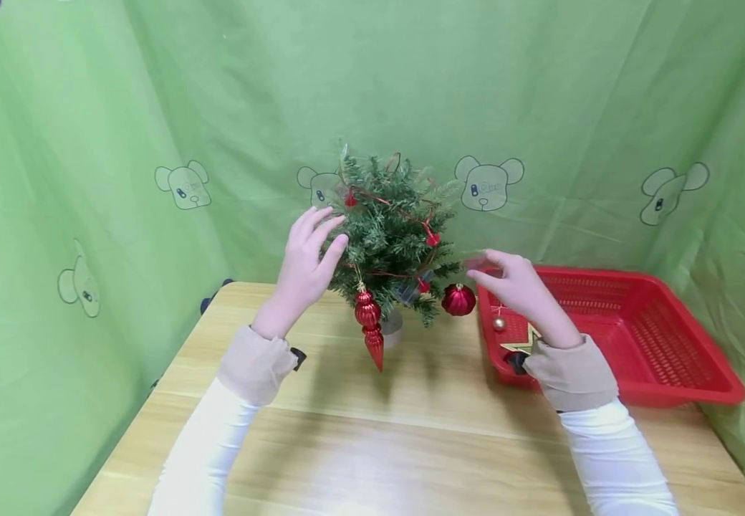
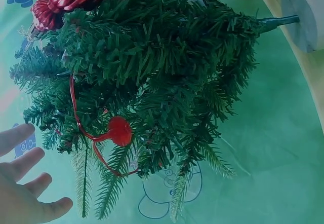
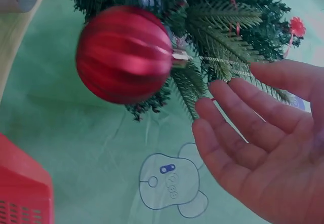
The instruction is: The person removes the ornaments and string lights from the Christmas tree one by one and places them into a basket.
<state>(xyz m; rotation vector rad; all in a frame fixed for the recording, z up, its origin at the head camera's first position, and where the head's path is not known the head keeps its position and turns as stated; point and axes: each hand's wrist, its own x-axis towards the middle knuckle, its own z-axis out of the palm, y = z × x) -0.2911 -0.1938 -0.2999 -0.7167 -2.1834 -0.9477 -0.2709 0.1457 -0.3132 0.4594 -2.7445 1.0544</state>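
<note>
A small green Christmas tree (image 1: 382, 240) stands on the table with a pale round base (image 1: 390, 331). A long red finial-shaped ornament (image 1: 371, 324) hangs at its front left. On the right side hangs a ribbed dark red ball ornament (image 1: 459, 299), large in the right wrist view. My left hand (image 1: 304, 264) is beside the tree's left branches, fingers spread and holding nothing. My right hand (image 1: 519, 285) is beyond the red ball, fingers loosely bent, with thumb and forefinger apart near a branch tip (image 3: 220, 67). Whether it touches the branch I cannot tell.
A red plastic basket (image 1: 682, 393) sits on the right of the wooden table (image 1: 372, 444). It holds a gold star (image 1: 526, 342) and a small gold ball (image 1: 498, 324). A red cord with flower-like pieces (image 1: 433, 239) winds through the tree. Green curtains surround the table.
</note>
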